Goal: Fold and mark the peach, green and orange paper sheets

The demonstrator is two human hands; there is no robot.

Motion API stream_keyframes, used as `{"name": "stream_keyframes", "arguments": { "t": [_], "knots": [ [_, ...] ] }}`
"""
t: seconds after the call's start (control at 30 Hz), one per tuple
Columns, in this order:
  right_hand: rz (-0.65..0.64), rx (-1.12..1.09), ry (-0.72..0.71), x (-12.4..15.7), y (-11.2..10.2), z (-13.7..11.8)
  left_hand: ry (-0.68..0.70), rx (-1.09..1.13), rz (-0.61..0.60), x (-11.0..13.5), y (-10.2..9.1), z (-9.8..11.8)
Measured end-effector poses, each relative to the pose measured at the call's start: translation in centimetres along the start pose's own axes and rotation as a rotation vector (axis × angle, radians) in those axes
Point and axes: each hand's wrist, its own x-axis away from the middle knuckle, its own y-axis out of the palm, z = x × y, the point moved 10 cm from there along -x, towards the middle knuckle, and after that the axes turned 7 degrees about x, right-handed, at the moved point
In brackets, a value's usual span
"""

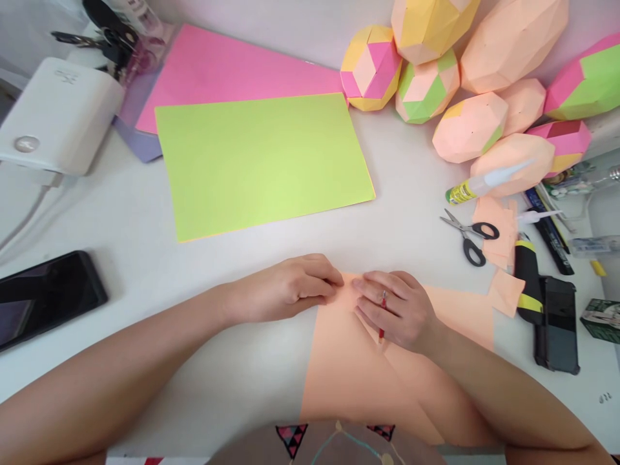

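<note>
A large peach paper sheet (334, 361) lies in front of me at the table's near edge, with a smaller peach paper piece on top of it, partly under my right hand. My left hand (312, 282) has its fingers curled together at the sheet's upper left corner, pinching it. Just to the right, my right hand (400, 310) rests on the paper with bent fingers. A thin red pencil (382, 334) is tucked between those fingers, mostly hidden by them. The fingertips of both hands are close but apart.
Green paper (266, 165) and pink paper (242, 71) lie beyond my hands. Scissors (467, 236), a glue tube (465, 192) and a black-yellow cutter (529, 281) are at right, below several faceted paper shapes (513, 45). A phone (48, 297) and white power bank (61, 116) sit left.
</note>
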Motion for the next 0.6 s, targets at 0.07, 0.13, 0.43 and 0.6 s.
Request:
{"name": "stream_keyframes", "arguments": {
  "t": [0.07,0.13,0.43,0.6],
  "knots": [
    [-0.004,-0.003,0.004,-0.02,0.03,0.07,-0.001,0.014,0.032,0.01,-0.24,-0.03],
    [-0.003,-0.012,0.009,-0.02,0.05,0.15,-0.001,0.027,0.059,0.01,-0.44,-0.02],
    [0.002,-0.005,0.009,0.13,0.09,0.17,0.047,0.035,0.093,-0.02,-0.67,0.47],
    [0.01,-0.006,0.002,0.16,0.01,0.14,0.045,0.046,0.086,-0.02,-0.72,0.57]
  ]
}}
